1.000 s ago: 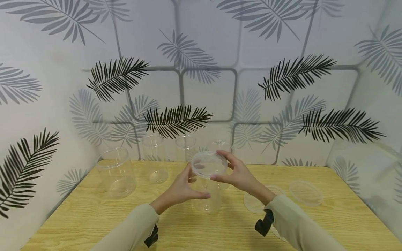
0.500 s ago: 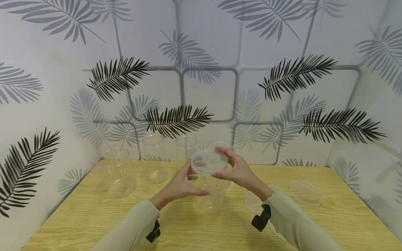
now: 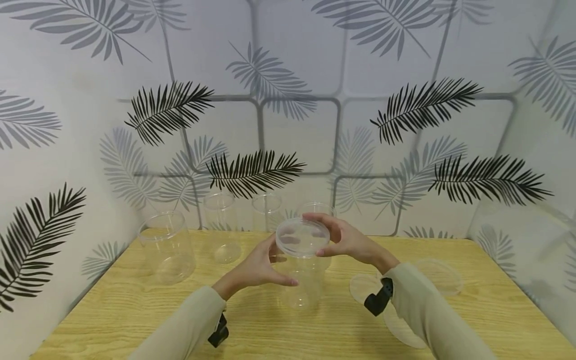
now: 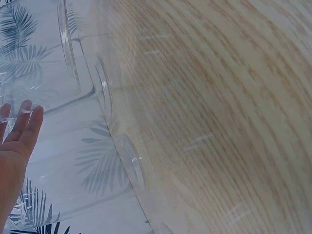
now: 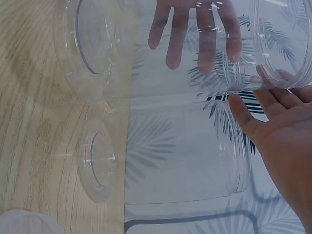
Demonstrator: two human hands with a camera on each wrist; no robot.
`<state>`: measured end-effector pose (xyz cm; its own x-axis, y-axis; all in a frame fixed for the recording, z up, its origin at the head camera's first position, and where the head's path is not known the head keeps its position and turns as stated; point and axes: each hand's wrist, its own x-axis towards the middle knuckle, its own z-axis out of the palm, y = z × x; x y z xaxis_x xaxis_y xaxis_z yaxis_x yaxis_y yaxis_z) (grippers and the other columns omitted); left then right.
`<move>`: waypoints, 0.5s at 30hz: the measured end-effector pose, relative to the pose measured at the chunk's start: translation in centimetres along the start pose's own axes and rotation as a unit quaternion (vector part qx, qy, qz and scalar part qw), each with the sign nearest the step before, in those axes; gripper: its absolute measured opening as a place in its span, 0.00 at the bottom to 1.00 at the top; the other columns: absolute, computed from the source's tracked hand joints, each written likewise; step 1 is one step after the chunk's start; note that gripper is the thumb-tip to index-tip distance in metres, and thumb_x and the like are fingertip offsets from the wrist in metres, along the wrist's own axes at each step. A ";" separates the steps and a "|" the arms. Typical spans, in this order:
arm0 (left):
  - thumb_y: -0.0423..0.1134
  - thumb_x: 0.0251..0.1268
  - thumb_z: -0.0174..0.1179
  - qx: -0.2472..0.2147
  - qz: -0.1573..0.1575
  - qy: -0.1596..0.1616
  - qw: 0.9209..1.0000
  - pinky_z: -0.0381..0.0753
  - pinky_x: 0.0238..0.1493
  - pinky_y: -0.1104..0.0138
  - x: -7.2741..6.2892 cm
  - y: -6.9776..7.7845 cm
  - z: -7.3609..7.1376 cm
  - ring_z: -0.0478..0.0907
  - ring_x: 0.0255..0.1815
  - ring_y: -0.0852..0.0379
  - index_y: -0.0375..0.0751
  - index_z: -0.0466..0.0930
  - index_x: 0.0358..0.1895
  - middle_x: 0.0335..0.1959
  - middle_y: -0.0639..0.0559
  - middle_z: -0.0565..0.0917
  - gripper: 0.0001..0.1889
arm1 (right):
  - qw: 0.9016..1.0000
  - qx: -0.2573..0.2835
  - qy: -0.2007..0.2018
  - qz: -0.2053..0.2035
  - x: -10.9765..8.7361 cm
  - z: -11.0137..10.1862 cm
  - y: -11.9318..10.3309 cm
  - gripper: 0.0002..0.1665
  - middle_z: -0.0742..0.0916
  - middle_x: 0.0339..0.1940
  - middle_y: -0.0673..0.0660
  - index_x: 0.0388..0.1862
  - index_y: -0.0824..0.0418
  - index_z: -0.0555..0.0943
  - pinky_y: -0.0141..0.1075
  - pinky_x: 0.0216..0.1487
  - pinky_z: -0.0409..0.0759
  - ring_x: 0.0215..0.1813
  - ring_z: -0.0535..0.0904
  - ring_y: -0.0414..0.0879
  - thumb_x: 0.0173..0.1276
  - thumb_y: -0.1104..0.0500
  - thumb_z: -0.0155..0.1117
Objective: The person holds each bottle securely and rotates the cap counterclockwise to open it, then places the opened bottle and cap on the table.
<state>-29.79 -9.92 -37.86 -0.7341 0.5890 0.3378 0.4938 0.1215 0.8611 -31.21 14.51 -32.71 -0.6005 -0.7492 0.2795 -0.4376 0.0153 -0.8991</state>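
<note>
A clear plastic jar [image 3: 300,292] is held upright between my two hands, with a clear lid [image 3: 302,239] on its mouth. My left hand [image 3: 257,265] grips the jar's left side, thumb across the near wall and fingers round behind. My right hand [image 3: 350,244] holds the lid by its rim from the right, forefinger at the far edge and thumb at the near edge. In the right wrist view, fingers of the left hand [image 5: 190,34] show through the jar wall. Only the fingers of the left hand [image 4: 22,131] appear at the left wrist view's edge.
Several clear jars stand behind: a wide jar [image 3: 166,250] at left, a tall jar [image 3: 220,225], a narrower jar [image 3: 266,205], and one jar [image 3: 317,207] partly hidden. Loose clear lids lie right: a small lid [image 3: 362,289], a large lid [image 3: 443,275], a near lid [image 3: 402,330].
My right hand has shifted right around the lid, its forefinger now further along the far rim. The jar and lid rise slightly, then sink back. My left hand keeps its grip.
</note>
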 end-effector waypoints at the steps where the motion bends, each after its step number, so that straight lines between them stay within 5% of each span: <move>1: 0.38 0.36 0.76 0.001 0.000 -0.001 1.000 0.73 0.58 0.59 0.0 -0.1 0.0 0.70 0.61 0.53 0.62 0.53 0.67 0.62 0.55 0.69 0.52 | 1.000 0.000 -0.003 0.002 0.0 0.0 0.0 0.49 0.64 0.67 0.63 0.71 0.63 0.52 0.35 0.53 0.75 0.61 0.67 0.49 0.57 0.59 0.68; 7: 0.37 0.38 0.75 0.009 -0.003 0.005 1.000 0.71 0.60 0.57 -0.2 -0.3 0.0 0.69 0.62 0.53 0.63 0.52 0.68 0.63 0.54 0.67 0.51 | 0.998 -0.051 0.030 0.014 -0.6 0.3 0.0 0.47 0.63 0.70 0.57 0.72 0.56 0.52 0.44 0.59 0.72 0.66 0.63 0.54 0.58 0.57 0.66; 15: 0.33 0.38 0.74 0.002 -0.010 0.036 0.999 0.69 0.60 0.49 -0.7 1.3 0.1 0.68 0.62 0.46 0.51 0.52 0.68 0.63 0.46 0.67 0.51 | 0.983 -0.099 0.154 0.032 -1.2 2.2 -0.4 0.46 0.64 0.69 0.58 0.69 0.55 0.56 0.54 0.61 0.69 0.65 0.65 0.60 0.55 0.55 0.69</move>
<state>-28.56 -10.10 -36.99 -0.7756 0.5269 0.3476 0.4803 0.1354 0.8666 -28.86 13.98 -33.45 -0.7916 -0.5065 0.3418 -0.4963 0.2068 -0.8431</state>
